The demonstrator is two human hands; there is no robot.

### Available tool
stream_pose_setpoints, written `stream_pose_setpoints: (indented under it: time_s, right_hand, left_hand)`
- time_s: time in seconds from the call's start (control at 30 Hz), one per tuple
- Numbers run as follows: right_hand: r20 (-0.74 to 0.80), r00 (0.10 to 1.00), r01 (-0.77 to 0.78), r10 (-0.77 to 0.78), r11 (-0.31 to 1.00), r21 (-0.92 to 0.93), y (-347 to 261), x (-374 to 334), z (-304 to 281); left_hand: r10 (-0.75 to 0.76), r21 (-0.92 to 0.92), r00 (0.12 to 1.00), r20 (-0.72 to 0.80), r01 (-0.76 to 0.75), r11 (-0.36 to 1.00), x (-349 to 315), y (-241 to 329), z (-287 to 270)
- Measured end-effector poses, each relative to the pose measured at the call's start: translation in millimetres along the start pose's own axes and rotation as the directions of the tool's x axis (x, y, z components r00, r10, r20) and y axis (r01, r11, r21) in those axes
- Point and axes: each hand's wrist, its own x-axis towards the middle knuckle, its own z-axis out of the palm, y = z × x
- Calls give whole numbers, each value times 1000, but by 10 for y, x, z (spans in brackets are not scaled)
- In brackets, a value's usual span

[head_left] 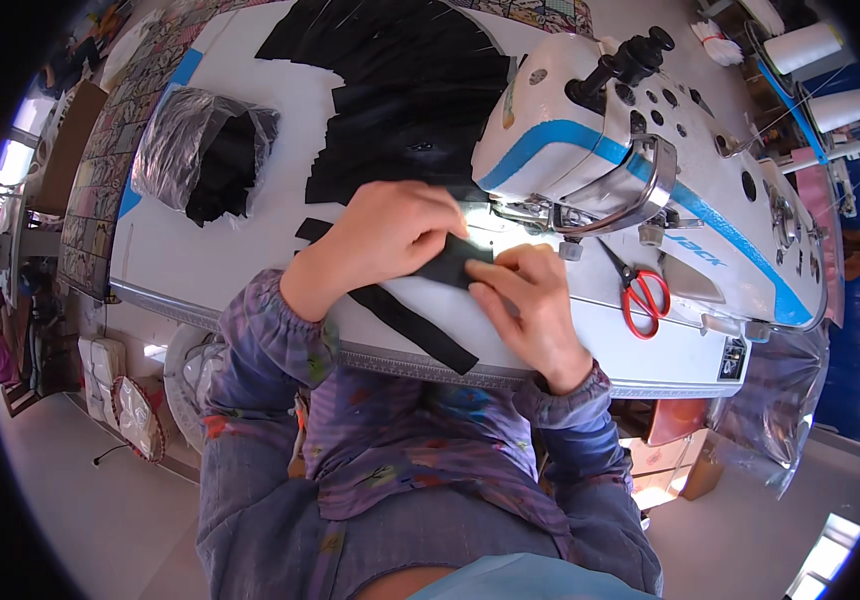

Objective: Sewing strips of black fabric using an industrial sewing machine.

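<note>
Just in front of the sewing machine's lit needle area, a small piece of black fabric (447, 266) is stretched between my hands. My left hand (390, 232) pinches its upper left part, fingers curled. My right hand (527, 305) grips its right edge between thumb and fingertips. A long black fabric strip (415, 330) lies slantwise below, its end near the table's front edge. Behind my hands a large spread of black fabric pieces (400, 110) reaches to the table's far side. The white and blue sewing machine (590, 140) stands at the right, its presser foot partly hidden by the metal guard.
Red-handled scissors (643, 300) lie under the machine arm, right of my right hand. A clear plastic bag (180, 150) holding black fabric sits on the table (165, 245) at the left. White thread cones (802, 46) stand at the far right. A ruler strip runs along the front edge.
</note>
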Motion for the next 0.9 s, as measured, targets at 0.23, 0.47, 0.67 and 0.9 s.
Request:
stream_pose_setpoints:
  time_s: [0.23, 0.47, 0.67, 0.9]
  right_hand:
    - [-39, 999, -27, 25, 999, -42, -3, -10, 48]
    - [-153, 987, -47, 47, 999, 9, -27, -79, 29]
    - [-135, 988, -76, 74, 997, -9, 15, -26, 89]
    - [-163, 973, -154, 165, 985, 78, 63, -59, 110]
  left_hand:
    - [141, 213, 986, -85, -121, 969, -89, 40, 0]
    - [27, 207, 998, -52, -16, 978, -97, 100, -55]
    - [27, 115, 997, 72, -35, 993, -116, 29, -41]
    - [22, -60, 993, 115, -15, 998, -83, 129, -108]
